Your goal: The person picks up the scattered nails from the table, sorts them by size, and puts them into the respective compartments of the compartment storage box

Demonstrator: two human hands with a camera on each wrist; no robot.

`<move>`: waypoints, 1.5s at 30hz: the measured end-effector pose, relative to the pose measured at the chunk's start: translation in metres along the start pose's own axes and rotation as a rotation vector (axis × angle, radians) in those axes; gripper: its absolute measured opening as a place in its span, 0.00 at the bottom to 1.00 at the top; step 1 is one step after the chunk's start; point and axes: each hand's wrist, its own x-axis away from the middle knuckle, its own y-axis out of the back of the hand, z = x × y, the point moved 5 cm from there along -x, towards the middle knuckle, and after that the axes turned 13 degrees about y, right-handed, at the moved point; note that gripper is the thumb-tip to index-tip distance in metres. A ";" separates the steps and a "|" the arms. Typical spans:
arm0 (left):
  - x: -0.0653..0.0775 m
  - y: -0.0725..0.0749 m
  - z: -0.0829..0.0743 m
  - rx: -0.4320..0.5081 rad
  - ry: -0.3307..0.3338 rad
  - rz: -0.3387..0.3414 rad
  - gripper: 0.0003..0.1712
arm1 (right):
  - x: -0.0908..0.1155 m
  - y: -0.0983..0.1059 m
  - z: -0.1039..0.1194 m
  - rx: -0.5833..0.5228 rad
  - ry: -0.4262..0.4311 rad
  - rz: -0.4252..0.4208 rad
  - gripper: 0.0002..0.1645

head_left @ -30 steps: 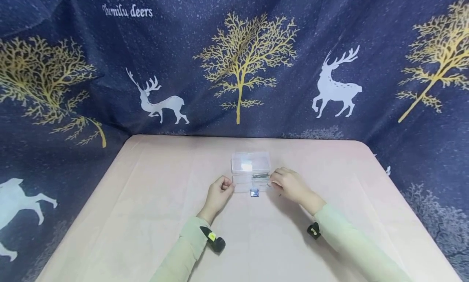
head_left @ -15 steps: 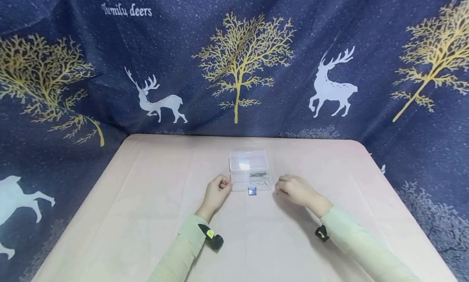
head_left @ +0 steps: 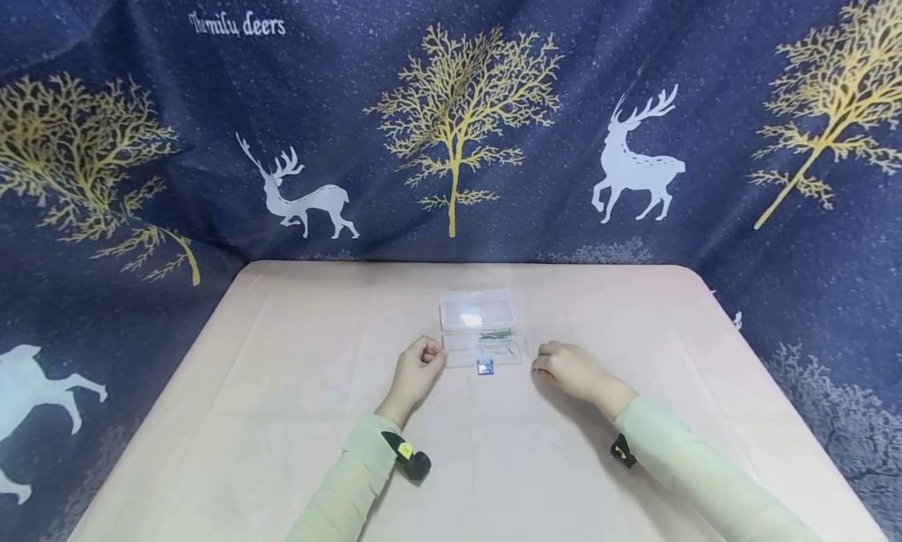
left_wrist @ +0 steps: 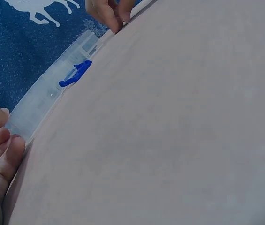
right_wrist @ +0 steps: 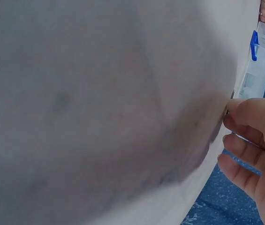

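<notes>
A clear plastic compartment box [head_left: 461, 359] lies with its lid [head_left: 478, 311] tipped back and a blue latch [head_left: 485, 366] at its front. Thin dark metal pieces [head_left: 496, 334] fill a rear right compartment. My left hand [head_left: 417, 370] holds the box's left end, thumb and curled fingers at its corner in the left wrist view. To the right of the box, my right hand [head_left: 574, 371] is low over the table. Its thumb and forefinger pinch a small, thin dark piece [right_wrist: 227, 111], mostly hidden by the fingertips.
The table [head_left: 296, 346] has a pale pink cover. A dark blue cloth [head_left: 395, 197] with printed deer and trees hangs behind its far edge. Each wrist wears a black camera, the left one [head_left: 416, 465] close over the tabletop.
My right hand has moved right, off the box's right end, and come down beside it. The left hand has stayed at the box's left end. The view has shifted slightly.
</notes>
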 end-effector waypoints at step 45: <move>-0.004 0.001 0.004 0.032 -0.024 0.012 0.05 | -0.011 -0.012 -0.007 -0.040 -0.088 0.000 0.04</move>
